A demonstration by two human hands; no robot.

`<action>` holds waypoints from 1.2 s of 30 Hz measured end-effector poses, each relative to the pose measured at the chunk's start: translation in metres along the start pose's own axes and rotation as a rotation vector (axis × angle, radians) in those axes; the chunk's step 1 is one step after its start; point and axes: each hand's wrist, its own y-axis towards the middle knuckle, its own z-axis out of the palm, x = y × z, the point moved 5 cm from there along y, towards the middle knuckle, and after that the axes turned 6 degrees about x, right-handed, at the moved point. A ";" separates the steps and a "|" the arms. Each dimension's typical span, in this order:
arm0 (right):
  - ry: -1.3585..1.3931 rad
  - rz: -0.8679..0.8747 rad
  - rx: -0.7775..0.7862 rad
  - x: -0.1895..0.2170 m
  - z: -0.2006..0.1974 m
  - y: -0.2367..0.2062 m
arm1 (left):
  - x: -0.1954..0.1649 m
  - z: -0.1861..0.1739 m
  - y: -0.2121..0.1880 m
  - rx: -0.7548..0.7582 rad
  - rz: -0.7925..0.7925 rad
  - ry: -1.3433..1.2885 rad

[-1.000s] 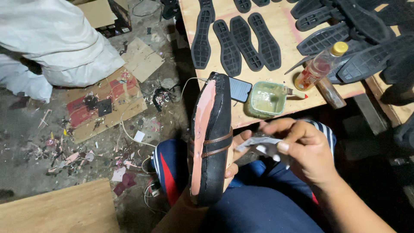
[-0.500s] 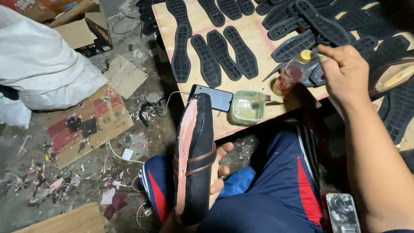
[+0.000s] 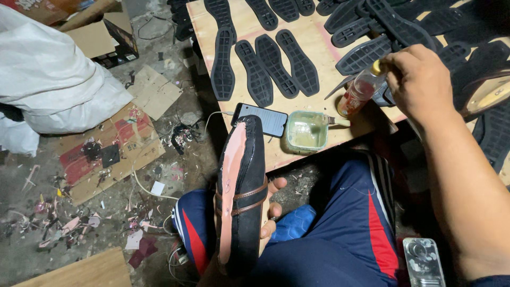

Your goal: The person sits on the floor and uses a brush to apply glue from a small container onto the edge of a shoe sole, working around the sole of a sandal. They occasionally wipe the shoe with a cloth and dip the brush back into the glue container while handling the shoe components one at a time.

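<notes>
Black lasted shoe (image 3: pixel 241 196), pink insole up, gripped in left hand (image 3: pixel 270 212). Right hand (image 3: pixel 419 79) grasps a glue bottle (image 3: pixel 358 93) on the wooden table (image 3: pixel 276 154); gluing seems underway.

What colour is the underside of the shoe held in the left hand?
Pinkish-salmon, on a black shoe with a brown strap, seen in the head view; the left hand grips it from behind.

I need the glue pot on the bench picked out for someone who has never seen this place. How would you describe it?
Start at the plywood bench covered with black rubber soles. Go to its near edge, just beyond the tip of the black shoe that the left hand holds. The glue pot sits there beside a dark phone: a small, pale green, square tub, the only open container on the bench.
</notes>
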 end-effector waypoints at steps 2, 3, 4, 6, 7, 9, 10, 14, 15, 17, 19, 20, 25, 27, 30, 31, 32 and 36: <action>-0.016 -0.012 -0.016 0.008 0.001 -0.001 | 0.003 0.003 0.004 0.060 -0.113 -0.061; -0.004 -0.004 -0.033 0.011 0.002 -0.002 | 0.004 0.004 0.006 0.091 -0.171 -0.092; 0.008 0.004 -0.049 0.012 0.004 -0.004 | 0.005 0.007 0.007 0.118 -0.194 -0.123; 0.065 0.045 -0.090 0.007 0.010 -0.010 | 0.009 0.012 0.008 0.168 -0.240 -0.186; 0.072 0.098 -0.107 -0.001 0.014 -0.014 | 0.008 0.010 0.009 0.106 -0.163 -0.115; 0.086 0.202 -0.145 -0.020 0.020 -0.025 | 0.004 0.007 0.007 -0.016 -0.007 0.031; 0.114 0.245 -0.220 -0.031 0.020 -0.033 | 0.005 0.008 0.006 -0.026 0.004 0.048; 0.706 0.632 -0.532 -0.075 0.033 -0.074 | 0.004 0.008 0.007 -0.022 0.026 0.123; 0.980 0.786 -0.601 -0.082 0.043 -0.085 | 0.003 0.008 0.007 -0.017 0.026 0.143; 1.254 0.935 -0.625 -0.079 0.059 -0.100 | 0.003 0.005 0.007 -0.068 0.038 0.164; 1.445 1.052 -0.645 -0.071 0.071 -0.108 | 0.005 0.003 0.007 -0.117 0.043 0.162; 1.500 1.097 -0.654 -0.066 0.075 -0.111 | 0.007 0.002 0.006 -0.141 0.044 0.149; 1.625 1.239 -0.695 -0.049 0.087 -0.112 | 0.011 0.002 0.004 -0.219 0.043 0.144; 1.636 1.259 -0.704 -0.045 0.089 -0.112 | 0.009 0.002 0.004 -0.219 0.035 0.133; 1.653 1.217 -0.687 -0.044 0.090 -0.113 | 0.007 0.001 0.004 -0.207 0.022 0.146; 1.587 1.101 -0.659 -0.045 0.085 -0.111 | 0.007 0.002 0.005 -0.187 0.029 0.153; 1.518 0.987 -0.631 -0.046 0.079 -0.108 | 0.007 0.002 0.006 -0.168 0.036 0.159; 0.871 0.700 -0.526 -0.047 0.047 -0.091 | 0.006 0.006 0.011 -0.135 0.056 0.148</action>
